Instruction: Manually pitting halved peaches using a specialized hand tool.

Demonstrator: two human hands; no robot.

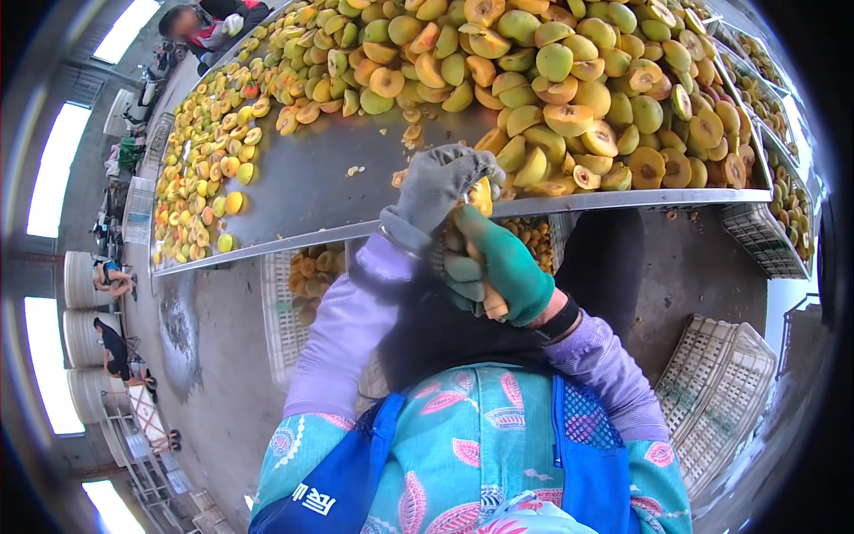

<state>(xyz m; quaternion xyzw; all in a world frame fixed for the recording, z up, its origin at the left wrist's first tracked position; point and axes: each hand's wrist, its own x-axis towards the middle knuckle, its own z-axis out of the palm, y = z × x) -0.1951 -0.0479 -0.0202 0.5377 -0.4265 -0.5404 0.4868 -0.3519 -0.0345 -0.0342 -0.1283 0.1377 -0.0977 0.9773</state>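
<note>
My left hand (427, 183), in a grey glove, grips a yellow-fleshed stone-fruit half (482, 197) above the near rim of a metal-topped table (320, 163). Just below it, my right hand (510, 263) in a green glove is closed around a tool's wooden handle (495, 304). The tool's working end meets the fruit and is mostly hidden. Halved stone fruit (574, 87), some with pits showing, lies heaped at the back and right of the table. More fruit halves (200, 173) spread across its left end. Small pits or scraps (412, 127) lie between.
Plastic crates holding fruit (277, 314) stand under the table, and others (767, 233) line its right side. Stacked white crates (717, 394) sit on the floor at right. A gloved co-worker (217, 33) is at the far left corner. Large white tubs (87, 280) stand along the left wall.
</note>
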